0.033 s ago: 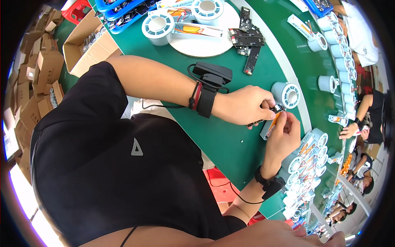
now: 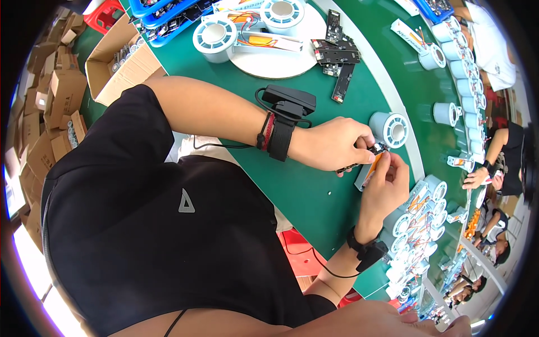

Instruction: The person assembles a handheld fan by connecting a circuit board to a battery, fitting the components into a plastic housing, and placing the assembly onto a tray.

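Note:
In the head view my left hand [image 2: 331, 143] is closed in a pinch around a small black circuit board [image 2: 378, 149], mostly covered by the fingers. My right hand [image 2: 388, 182] meets it at the board's far end, thumb and fingers pressed together; whatever they grip is too small to make out. Just beyond both hands lies a light blue handheld fan body, its round head [image 2: 389, 129] turned on its side. Its open handle [image 2: 362, 178], with an orange part inside, runs beneath my right fingers.
Loose black circuit boards [image 2: 337, 51] lie beyond my left wrist. Fan bodies [image 2: 216, 36] rest on a white round board [image 2: 275, 66], near blue trays [image 2: 168, 25]. Many more fan bodies [image 2: 418, 224] crowd the right. Across the table a co-worker's hand [image 2: 476, 178] is at work.

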`<state>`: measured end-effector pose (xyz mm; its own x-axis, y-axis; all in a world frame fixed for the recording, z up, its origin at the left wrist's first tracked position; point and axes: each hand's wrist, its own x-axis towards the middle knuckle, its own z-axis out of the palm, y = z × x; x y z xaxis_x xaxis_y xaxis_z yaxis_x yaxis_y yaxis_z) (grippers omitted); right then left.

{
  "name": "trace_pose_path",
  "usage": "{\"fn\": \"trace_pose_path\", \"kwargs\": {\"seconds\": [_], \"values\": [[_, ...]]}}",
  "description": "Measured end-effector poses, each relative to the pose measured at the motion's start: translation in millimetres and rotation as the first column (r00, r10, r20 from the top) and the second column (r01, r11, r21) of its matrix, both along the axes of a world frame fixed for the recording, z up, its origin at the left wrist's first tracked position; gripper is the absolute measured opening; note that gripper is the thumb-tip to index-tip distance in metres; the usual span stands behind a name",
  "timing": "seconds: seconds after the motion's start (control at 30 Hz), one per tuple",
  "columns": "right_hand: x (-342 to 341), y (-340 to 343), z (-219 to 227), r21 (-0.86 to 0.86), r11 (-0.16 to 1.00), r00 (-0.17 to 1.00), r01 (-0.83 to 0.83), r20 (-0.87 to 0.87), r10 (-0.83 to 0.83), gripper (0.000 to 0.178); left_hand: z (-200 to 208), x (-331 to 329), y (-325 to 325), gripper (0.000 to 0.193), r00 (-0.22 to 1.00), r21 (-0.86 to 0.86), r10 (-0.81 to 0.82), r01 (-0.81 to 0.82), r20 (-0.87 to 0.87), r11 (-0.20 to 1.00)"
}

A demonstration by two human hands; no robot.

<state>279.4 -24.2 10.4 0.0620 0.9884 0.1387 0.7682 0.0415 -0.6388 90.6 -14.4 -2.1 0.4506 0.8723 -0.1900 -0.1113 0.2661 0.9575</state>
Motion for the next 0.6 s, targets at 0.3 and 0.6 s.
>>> {"fn": "trace_pose_path", "kwargs": {"seconds": [0.3,0.6], "values": [[5.0,-4.0,17.5,0.156,0.927,0.874,-0.34,0.417,0.25,0.017,-5.2,3.7,2.6,0.036,1.0,0.024,0.009,-0.01,0.02,1.0],[17.6,-4.7,12.3,-0.112,0.951,0.945,-0.288,0.127,0.301,0.028,10.7,-3.3,10.7,0.038,0.987,-0.314,-0.035,0.083,0.156,0.946]]}}
